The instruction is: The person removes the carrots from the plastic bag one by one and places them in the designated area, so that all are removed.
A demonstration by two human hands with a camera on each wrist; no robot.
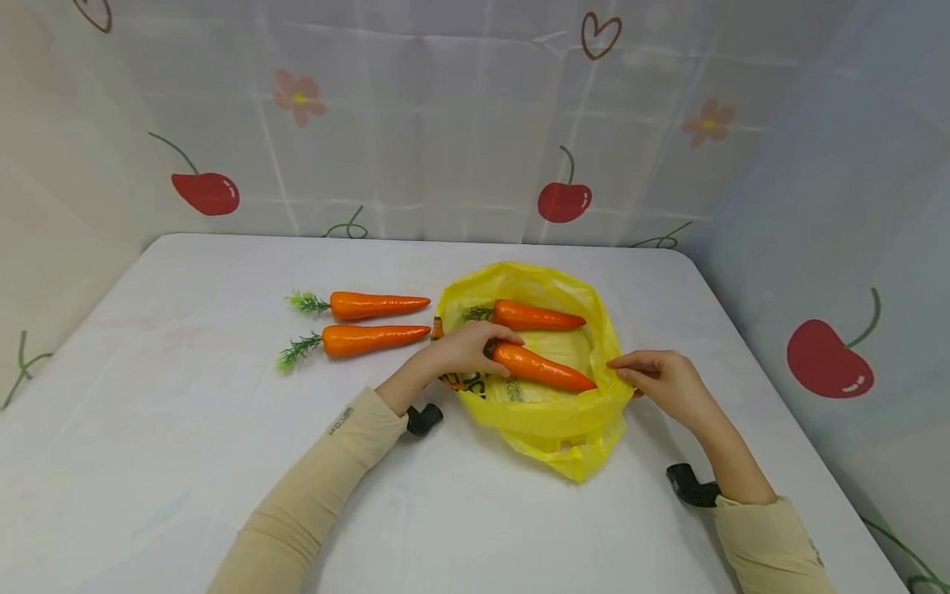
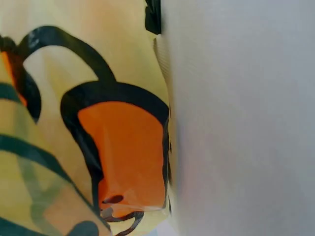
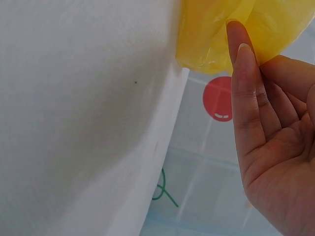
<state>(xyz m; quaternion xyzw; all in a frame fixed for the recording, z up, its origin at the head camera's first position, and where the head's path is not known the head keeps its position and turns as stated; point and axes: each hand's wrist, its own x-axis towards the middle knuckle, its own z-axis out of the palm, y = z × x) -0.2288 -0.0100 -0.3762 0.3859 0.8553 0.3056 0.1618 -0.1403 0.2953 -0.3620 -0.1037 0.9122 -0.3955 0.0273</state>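
Observation:
A yellow plastic bag (image 1: 552, 421) lies on the table with its mouth spread wide. Inside it are two orange carrots: the farther carrot (image 1: 538, 316) and the nearer carrot (image 1: 545, 368). My left hand (image 1: 471, 348) reaches over the bag's left rim and holds the nearer carrot by its leafy end, which the fingers mostly hide. At the right rim, my right hand (image 1: 664, 379) pinches the bag's edge between thumb and fingers. The right wrist view shows this hand (image 3: 275, 113) against the yellow plastic. Only the bag's printed side (image 2: 130, 147) fills the left wrist view, without the hand.
Left of the bag, two more carrots lie side by side, an upper carrot (image 1: 378, 304) and a lower carrot (image 1: 374, 339), green tops pointing left. They rest on a white-covered table (image 1: 185, 396). A patterned curtain (image 1: 445, 124) hangs behind and at both sides.

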